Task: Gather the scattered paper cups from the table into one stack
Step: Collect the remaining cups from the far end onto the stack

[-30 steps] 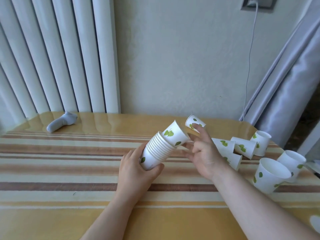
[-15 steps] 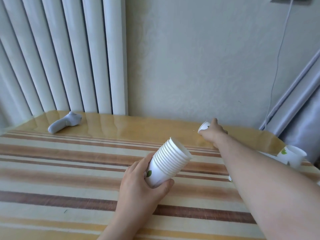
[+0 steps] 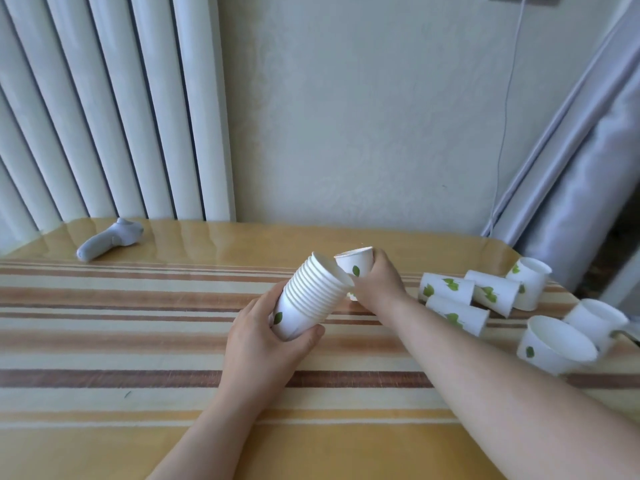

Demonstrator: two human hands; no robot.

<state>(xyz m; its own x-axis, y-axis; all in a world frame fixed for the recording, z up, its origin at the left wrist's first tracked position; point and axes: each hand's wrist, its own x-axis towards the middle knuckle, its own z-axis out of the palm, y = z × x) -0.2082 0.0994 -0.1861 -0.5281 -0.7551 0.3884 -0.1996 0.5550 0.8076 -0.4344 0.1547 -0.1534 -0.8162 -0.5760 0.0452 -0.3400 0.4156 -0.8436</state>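
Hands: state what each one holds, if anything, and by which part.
The left hand grips the stack of cups around its lower end. The right hand holds a single cup by its side wall, next to the stack's open mouth.

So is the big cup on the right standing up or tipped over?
Tipped over. The big cup lies on its side on the table, its open mouth facing up and rightwards, with another cup beside it.

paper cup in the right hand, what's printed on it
Plain white paper cup with a small green leaf print, seen in the head view, the only one.
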